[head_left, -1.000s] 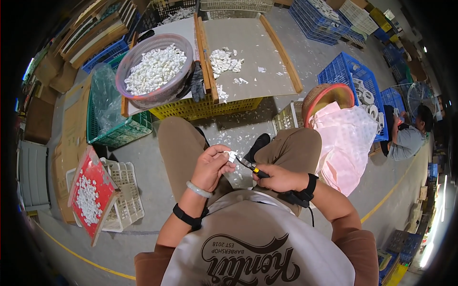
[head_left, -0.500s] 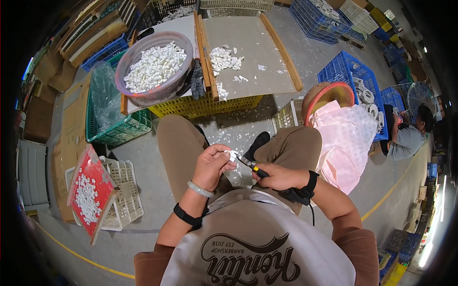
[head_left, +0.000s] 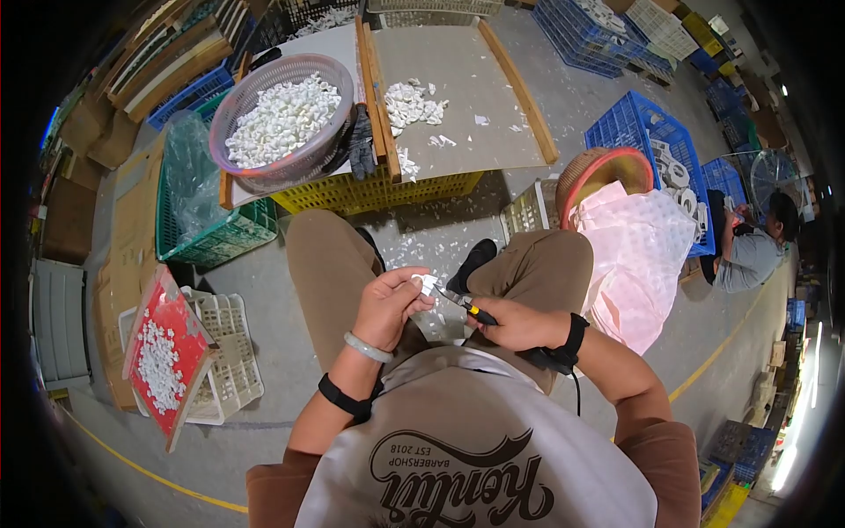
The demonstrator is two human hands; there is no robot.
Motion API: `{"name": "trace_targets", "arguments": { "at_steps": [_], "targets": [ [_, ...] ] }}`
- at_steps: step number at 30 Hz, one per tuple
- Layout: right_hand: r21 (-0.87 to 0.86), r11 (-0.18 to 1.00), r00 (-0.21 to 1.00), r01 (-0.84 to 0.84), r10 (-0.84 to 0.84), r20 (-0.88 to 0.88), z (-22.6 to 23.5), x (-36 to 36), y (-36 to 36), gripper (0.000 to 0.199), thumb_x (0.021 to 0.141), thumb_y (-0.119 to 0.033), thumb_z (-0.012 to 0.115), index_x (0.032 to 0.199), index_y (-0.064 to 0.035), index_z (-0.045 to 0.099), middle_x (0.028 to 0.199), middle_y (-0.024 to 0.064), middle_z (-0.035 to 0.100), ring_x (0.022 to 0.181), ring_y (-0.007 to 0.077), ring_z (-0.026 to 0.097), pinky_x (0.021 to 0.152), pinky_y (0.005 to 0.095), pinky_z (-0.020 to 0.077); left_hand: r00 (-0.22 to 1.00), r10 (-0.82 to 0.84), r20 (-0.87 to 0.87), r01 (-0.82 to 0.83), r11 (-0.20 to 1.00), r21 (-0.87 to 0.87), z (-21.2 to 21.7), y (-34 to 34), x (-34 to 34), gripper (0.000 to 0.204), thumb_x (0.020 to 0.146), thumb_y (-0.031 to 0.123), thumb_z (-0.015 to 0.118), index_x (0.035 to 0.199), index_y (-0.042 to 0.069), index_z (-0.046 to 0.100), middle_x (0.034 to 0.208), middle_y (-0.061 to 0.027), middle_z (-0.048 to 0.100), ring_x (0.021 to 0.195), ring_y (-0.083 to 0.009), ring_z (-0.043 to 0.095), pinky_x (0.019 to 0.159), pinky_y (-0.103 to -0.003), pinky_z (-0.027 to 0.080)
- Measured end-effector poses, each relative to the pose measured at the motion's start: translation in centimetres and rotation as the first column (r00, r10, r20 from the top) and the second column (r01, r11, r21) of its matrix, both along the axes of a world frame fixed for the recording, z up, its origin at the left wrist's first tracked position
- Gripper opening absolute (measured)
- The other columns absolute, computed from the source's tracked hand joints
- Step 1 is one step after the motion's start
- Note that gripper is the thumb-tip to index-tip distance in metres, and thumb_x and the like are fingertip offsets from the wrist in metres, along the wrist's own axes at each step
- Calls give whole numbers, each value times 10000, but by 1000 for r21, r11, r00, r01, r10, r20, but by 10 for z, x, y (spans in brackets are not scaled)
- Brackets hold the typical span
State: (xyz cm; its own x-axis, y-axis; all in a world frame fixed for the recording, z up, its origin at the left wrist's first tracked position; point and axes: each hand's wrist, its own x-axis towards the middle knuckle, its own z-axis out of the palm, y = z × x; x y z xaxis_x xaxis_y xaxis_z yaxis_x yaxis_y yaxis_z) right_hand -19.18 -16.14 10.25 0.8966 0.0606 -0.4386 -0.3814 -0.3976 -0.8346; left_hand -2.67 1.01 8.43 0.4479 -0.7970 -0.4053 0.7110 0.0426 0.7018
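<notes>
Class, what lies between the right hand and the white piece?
The metal end of the tool, in the head view; the right hand grips its handle.

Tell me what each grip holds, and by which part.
Left grip: white piece, pinched at its left side. Right grip: tool, by its black-and-yellow handle end.

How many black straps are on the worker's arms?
2: one strap around the left forearm, the other strap around the right wrist, behind the right hand holding a yellow-and-black tool. Sleeves could hide more.
</notes>
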Motion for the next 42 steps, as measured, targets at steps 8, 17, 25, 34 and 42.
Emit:
{"name": "trace_targets", "arguments": {
  "at_steps": [8,17,25,34,42],
  "targets": [
    [-172,981,994,91,-99,-41,3,3,4,231,848,-193,557,892,32,583,819,249,597,796,395,591,714,440,456,1000,2,-3,-2,1000,8,-7,0,1,200,926,69,516,1083,-33,589,863,-94,649,728,-150,658,682,-242,552],
    [-148,986,990,71,-88,-110,-5,6,-1,252,855,-208,539,873,41,575,827,254,594,815,397,588,717,449,450,999,4,-51,-1,998,55,-21,-5,3,202,930,67,505,1086,-32,587,863,-108,649,733,-164,661,685,-250,557],
    [-169,985,995,21,-37,-97,-14,1,-4,313,835,-207,515,1037,32,497,955,265,574,915,412,564,784,448,437,998,0,-58,2,1000,30,-21,-8,4,207,928,65,508,1093,-37,581,870,-109,650,721,-160,656,685,-253,556],
    [-97,995,992,-6,-6,-126,-12,6,-8,323,807,-160,495,1062,39,483,977,269,565,968,415,548,818,445,427,998,-8,-56,9,1000,18,-22,-7,4,206,923,71,524,1088,-36,585,867,-100,651,716,-153,655,683,-254,556],
    [-193,979,991,-61,37,-128,-1,9,-13,318,794,-122,508,1073,28,488,967,275,572,936,416,561,803,448,438,999,-27,-31,28,999,36,-26,-7,4,199,919,66,532,1076,-40,593,860,-96,650,715,-156,655,682,-267,558]
  ]
}}
